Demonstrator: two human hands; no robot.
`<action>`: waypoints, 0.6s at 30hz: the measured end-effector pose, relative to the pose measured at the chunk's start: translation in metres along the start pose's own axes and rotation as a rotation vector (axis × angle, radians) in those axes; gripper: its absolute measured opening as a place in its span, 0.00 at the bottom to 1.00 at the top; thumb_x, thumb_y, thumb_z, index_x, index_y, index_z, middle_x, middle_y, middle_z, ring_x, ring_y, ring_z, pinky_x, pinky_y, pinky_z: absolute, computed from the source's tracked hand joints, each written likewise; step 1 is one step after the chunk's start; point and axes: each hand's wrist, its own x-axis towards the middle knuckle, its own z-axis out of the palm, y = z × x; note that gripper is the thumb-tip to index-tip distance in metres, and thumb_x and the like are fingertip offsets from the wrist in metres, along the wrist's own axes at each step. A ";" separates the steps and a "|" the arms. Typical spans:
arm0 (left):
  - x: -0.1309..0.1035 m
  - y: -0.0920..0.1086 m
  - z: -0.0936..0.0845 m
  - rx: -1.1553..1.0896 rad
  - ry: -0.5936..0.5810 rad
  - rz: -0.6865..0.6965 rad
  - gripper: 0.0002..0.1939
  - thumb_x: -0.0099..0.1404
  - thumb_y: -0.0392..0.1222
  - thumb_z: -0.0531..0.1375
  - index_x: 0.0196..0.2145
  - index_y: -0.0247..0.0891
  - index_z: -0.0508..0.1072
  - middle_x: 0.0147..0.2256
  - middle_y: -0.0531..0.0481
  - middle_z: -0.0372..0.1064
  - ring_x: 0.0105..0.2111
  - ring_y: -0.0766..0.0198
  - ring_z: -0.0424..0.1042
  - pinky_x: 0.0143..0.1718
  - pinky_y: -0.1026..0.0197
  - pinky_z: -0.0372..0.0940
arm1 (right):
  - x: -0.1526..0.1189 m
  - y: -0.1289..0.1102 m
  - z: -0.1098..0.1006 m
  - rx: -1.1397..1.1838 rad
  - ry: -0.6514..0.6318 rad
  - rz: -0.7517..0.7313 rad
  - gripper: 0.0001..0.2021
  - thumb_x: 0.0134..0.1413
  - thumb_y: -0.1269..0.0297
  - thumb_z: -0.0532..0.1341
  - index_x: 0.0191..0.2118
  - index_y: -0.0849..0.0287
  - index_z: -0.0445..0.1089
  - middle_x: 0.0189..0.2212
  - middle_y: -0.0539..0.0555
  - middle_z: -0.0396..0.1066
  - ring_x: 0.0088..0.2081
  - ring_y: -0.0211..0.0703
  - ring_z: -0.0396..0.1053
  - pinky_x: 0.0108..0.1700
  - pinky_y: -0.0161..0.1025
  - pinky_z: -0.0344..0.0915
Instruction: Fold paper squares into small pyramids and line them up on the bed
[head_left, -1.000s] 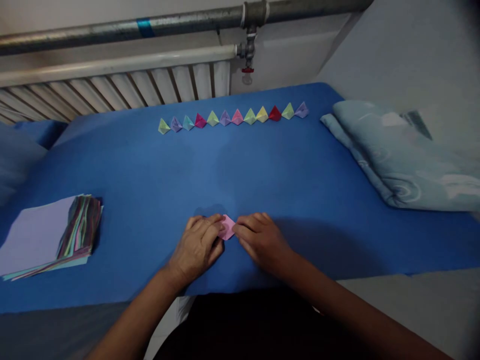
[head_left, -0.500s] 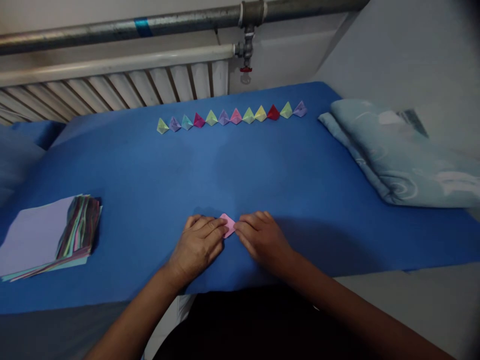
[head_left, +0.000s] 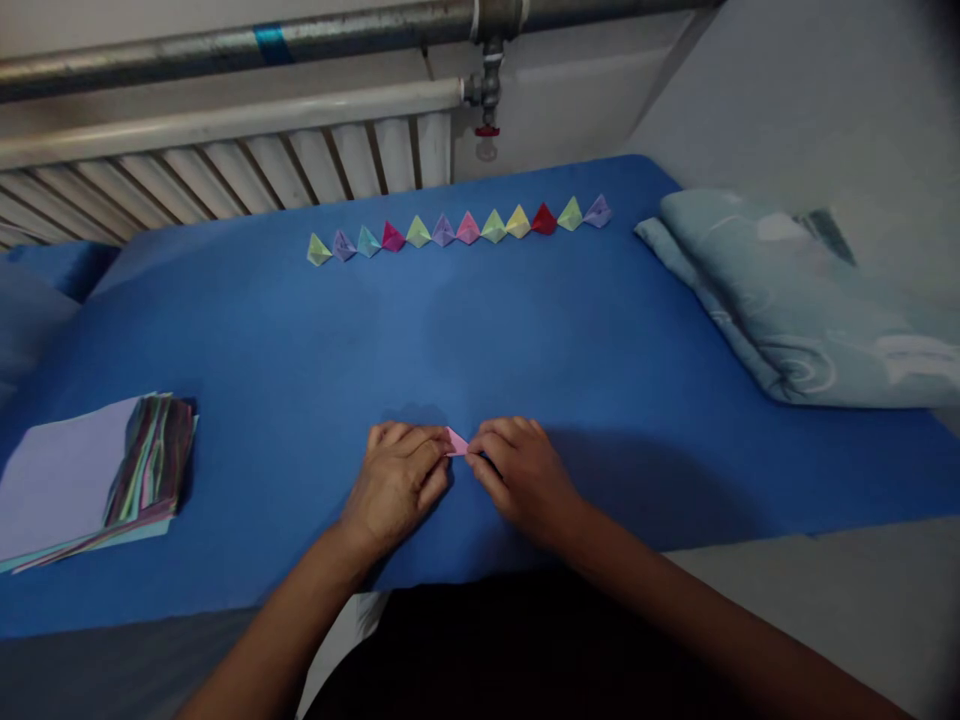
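Observation:
Between my hands, near the front edge of the blue surface (head_left: pixel 330 350), is a small piece of folded pink paper (head_left: pixel 457 442), now a narrow triangle in outline. My left hand (head_left: pixel 401 475) grips its left part, the fingers bent over it and covering that end. At the paper's right tip, the thumb and forefinger of my right hand (head_left: pixel 525 475) are pinched together. Farther back, several small folded paper pieces (head_left: pixel 468 229) in green, purple, blue, pink, yellow and red stand in a slanting row.
A stack of coloured paper sheets (head_left: pixel 67 470) lies at the left, with a pale purple sheet on top. A folded teal cloth (head_left: pixel 765 300) rests at the right. Behind the surface are a white radiator (head_left: pixel 360 160), a metal pipe (head_left: pixel 375 30) and a red-handled valve (head_left: pixel 487 131).
The pink paper went from a diamond shape to a narrower triangle, its lower half folded up or tilted out of sight. Both hands stay at it; the view shifted slightly.

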 end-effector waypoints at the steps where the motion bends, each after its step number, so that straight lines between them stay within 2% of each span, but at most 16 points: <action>1: 0.002 0.000 -0.001 0.003 -0.011 -0.012 0.09 0.66 0.37 0.55 0.41 0.40 0.73 0.44 0.49 0.74 0.42 0.58 0.68 0.44 0.51 0.57 | 0.001 -0.001 0.000 -0.007 -0.004 0.006 0.07 0.61 0.68 0.55 0.34 0.60 0.70 0.34 0.55 0.70 0.36 0.44 0.64 0.40 0.41 0.55; 5: 0.007 -0.002 -0.002 -0.001 -0.035 -0.083 0.07 0.64 0.38 0.56 0.36 0.40 0.75 0.41 0.48 0.73 0.41 0.57 0.66 0.43 0.51 0.57 | 0.004 -0.004 0.000 -0.034 -0.032 0.038 0.09 0.61 0.69 0.54 0.32 0.60 0.69 0.32 0.55 0.70 0.35 0.44 0.63 0.38 0.41 0.55; 9: 0.007 -0.009 -0.004 -0.070 -0.057 -0.160 0.06 0.64 0.40 0.57 0.37 0.42 0.74 0.38 0.49 0.72 0.39 0.58 0.66 0.43 0.50 0.58 | 0.006 -0.007 -0.001 -0.047 -0.029 0.067 0.10 0.62 0.69 0.53 0.30 0.60 0.68 0.31 0.55 0.69 0.34 0.43 0.62 0.37 0.41 0.54; 13: 0.000 -0.012 -0.006 -0.115 -0.021 -0.213 0.05 0.64 0.42 0.57 0.34 0.41 0.72 0.39 0.50 0.72 0.40 0.58 0.67 0.44 0.48 0.58 | 0.006 -0.008 -0.002 -0.041 -0.031 0.078 0.11 0.62 0.69 0.52 0.30 0.60 0.68 0.32 0.55 0.69 0.34 0.42 0.62 0.38 0.41 0.54; 18: -0.007 -0.011 -0.003 -0.068 0.018 -0.245 0.07 0.66 0.42 0.56 0.32 0.40 0.72 0.39 0.49 0.72 0.41 0.58 0.68 0.43 0.49 0.58 | 0.006 -0.008 -0.001 -0.031 -0.027 0.095 0.09 0.61 0.68 0.53 0.31 0.60 0.68 0.33 0.55 0.70 0.35 0.43 0.62 0.39 0.41 0.55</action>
